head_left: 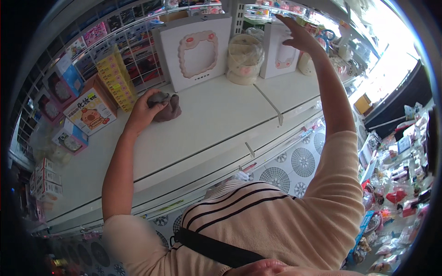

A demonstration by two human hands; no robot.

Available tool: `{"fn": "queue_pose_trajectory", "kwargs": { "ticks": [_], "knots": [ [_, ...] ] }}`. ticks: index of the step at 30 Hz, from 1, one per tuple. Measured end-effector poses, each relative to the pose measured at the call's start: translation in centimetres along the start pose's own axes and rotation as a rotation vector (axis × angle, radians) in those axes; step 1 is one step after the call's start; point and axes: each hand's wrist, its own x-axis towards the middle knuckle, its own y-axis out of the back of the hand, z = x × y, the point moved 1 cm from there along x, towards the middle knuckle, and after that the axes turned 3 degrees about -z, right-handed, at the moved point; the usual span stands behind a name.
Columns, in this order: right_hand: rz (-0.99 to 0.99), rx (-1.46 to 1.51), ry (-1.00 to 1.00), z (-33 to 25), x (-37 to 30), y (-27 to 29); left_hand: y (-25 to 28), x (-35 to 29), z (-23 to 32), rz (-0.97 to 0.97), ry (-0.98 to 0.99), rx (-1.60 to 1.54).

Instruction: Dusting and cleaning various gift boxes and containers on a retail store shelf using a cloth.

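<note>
On the white shelf top, my left hand (146, 110) is closed round part of a dark grey-brown bundle that looks like a crumpled cloth (171, 110). The rest of it bunches up beside my fingers and rests on the surface. My right arm stretches far out, and my right hand (299, 37) is raised above a smaller white box (279, 51) with a pink frame picture. Its fingers are apart and nothing shows in them. Left of that box stand a cream round container (245, 60) and a large white box (197, 53) with a pink scalloped frame picture.
A stack of yellow boxes (115, 78), an orange-and-white carton (92, 110) and pink-and-blue boxes (70, 138) line the left. Small white boxes (47, 180) sit at the near left. Wire grid (142, 76) backs the shelf. Bagged goods (396, 198) crowd the right.
</note>
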Motion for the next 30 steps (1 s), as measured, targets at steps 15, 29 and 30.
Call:
{"fn": "queue_pose_trajectory", "kwargs": {
  "ticks": [15, 29, 30],
  "knots": [
    [0.169, 0.245, 0.612, -29.3, 0.3, -4.0, 1.8, 0.6, 0.8, 0.233, -0.264, -0.097],
    [0.326, 1.417, -0.169, -35.8, 11.5, -18.2, 6.4, -0.1, 3.0, 0.828, -0.384, 0.017],
    [0.340, 1.411, -0.187, -35.1, 11.6, -20.0, 6.5, -0.1, 3.0, 0.843, -0.442, 0.158]
  ]
}}
